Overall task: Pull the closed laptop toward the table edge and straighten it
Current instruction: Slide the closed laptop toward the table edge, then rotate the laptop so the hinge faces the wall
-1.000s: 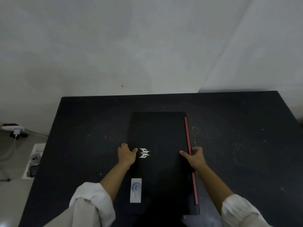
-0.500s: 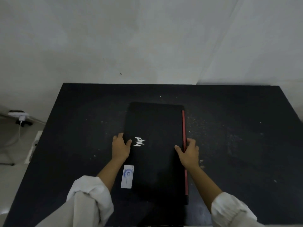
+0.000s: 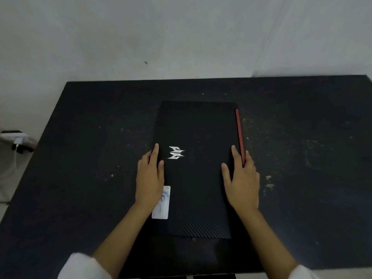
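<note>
- The closed laptop (image 3: pixel 198 168) lies flat on the dark table (image 3: pixel 90 158), its long sides running away from the person and its near short end close to the table's near edge.
- The left hand (image 3: pixel 150 178) rests flat along the laptop's left edge, fingers (image 3: pixel 155 156) stretched forward and close together, thumb lying on the lid; it clasps nothing.
- The right hand (image 3: pixel 242 182) lies flat along the right edge, fingers (image 3: pixel 235 156) straight and slightly spread, with the outer ones over the red strip (image 3: pixel 239 129) that runs down that side.
- Between the two sets of fingertips, nearer the left ones, sits a silver logo (image 3: pixel 176 152) on the lid.
- Just behind the left palm, a pale sticker (image 3: pixel 162 206) is partly covered by the wrist.
- Pale specks and smudges (image 3: pixel 268 181) dot the table to the right of the right-hand fingers.
- Far to the left of the left fingers, beyond the table's edge, a white plug (image 3: pixel 18 140) and cable (image 3: pixel 15 160) sit by the wall (image 3: pixel 120 37).
- White sleeves (image 3: pixel 84 266) show at both forearms.
- The table ahead of the fingertips holds only the laptop's far half.
</note>
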